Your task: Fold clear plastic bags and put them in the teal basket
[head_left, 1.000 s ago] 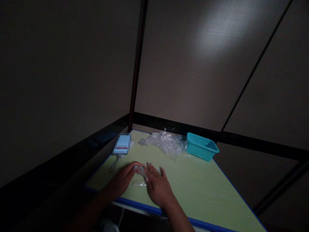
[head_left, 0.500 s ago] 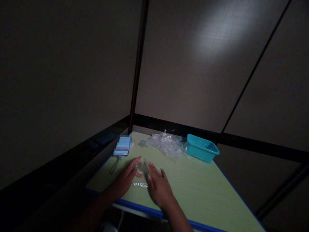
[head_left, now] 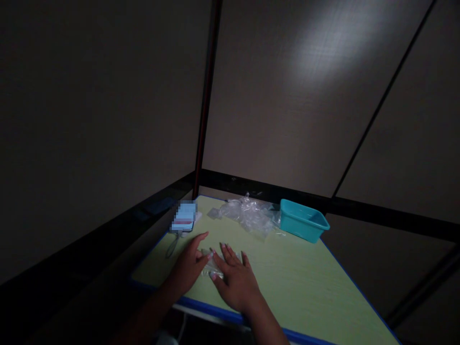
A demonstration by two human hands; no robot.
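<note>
A small clear plastic bag [head_left: 213, 271] lies on the pale green table near its front edge, partly hidden under my fingers. My right hand [head_left: 235, 280] rests on it palm down, fingers spread and thumb out to the left. At the bag's left side is my left hand [head_left: 189, 264], its index finger stretched forward and its thumb reaching to the bag, close to the right index fingertip. Thumb and index finger are apart; the other left fingers are curled and partly hidden.
Crumpled clear plastic bags [head_left: 249, 214] are heaped at the back of the table [head_left: 298, 287]. A turquoise plastic basket [head_left: 300, 225] stands at the back right. A phone [head_left: 185, 218] with a grey cord [head_left: 171, 247] stands at the left edge. Walls enclose the back and left.
My right hand has flattened and spread over the small bag, its thumb moving left. The bag's raised part is now down. My left thumb has come nearer the right hand.
</note>
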